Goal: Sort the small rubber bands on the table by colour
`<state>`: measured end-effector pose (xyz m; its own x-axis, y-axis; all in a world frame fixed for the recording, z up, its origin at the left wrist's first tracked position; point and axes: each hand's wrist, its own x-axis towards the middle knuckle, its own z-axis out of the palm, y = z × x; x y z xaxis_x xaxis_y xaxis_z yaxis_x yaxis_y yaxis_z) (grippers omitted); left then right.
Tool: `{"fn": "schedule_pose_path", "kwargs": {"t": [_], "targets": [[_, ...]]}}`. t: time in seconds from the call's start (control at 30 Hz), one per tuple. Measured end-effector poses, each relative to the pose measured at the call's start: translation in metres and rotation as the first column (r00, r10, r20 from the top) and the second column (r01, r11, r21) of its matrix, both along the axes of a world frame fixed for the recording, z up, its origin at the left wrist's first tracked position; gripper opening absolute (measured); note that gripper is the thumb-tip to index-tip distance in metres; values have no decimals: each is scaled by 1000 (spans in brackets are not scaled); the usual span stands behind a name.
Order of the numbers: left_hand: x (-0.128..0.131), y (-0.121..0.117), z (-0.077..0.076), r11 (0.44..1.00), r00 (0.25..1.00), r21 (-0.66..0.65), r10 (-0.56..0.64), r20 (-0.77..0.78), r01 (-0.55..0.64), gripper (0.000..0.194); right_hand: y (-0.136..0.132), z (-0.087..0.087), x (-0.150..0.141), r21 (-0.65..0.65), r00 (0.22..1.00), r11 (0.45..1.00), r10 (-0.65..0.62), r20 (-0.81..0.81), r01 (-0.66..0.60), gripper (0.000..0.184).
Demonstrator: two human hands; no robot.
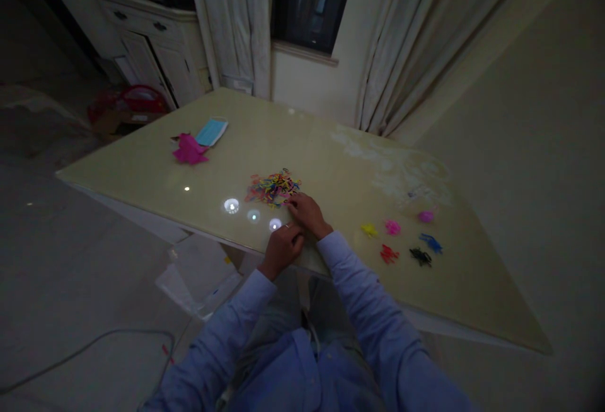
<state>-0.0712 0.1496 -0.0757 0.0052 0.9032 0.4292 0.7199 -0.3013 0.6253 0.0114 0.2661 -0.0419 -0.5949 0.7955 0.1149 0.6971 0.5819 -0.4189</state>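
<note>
A heap of small mixed-colour rubber bands (pixel 273 188) lies on the pale glossy table (pixel 340 166) in front of me. My right hand (pixel 308 213) rests on the table at the heap's near right edge, fingers curled and touching the bands. My left hand (pixel 282 246) sits just behind it near the table's front edge, fingers bent into a loose fist; what it holds, if anything, is hidden. To the right lie small sorted piles: yellow (pixel 369 230), pink (pixel 392 227), magenta (pixel 425 216), red (pixel 388 253), black (pixel 420 256), blue (pixel 431 243).
A blue face mask (pixel 212 131) and a magenta scrap (pixel 189 149) lie at the table's far left. A white cabinet (pixel 151 46), curtains and a dark window stand behind. Red items sit on the floor at left; a cable runs across the floor near me.
</note>
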Motion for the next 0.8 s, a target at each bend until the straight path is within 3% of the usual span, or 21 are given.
{"fn": "schedule_pose_path", "kwargs": {"t": [0.17, 0.33, 0.63, 0.8], "targets": [[0, -2, 4, 1000, 999, 5, -25, 32, 24, 17, 8, 0, 25, -17, 995, 1000, 10, -101, -12, 13], [0, -2, 4, 999, 997, 23, -31, 70, 29, 18, 19, 2, 47, -41, 994, 996, 82, -68, -85, 10], [0, -1, 3, 999, 997, 14, -31, 65, 30, 18, 22, -12, 37, -60, 989, 994, 81, -121, -89, 15], [0, -2, 4, 999, 998, 13, -33, 62, 32, 17, 23, -9, 35, -50, 991, 991, 117, -69, -120, 12]]}}
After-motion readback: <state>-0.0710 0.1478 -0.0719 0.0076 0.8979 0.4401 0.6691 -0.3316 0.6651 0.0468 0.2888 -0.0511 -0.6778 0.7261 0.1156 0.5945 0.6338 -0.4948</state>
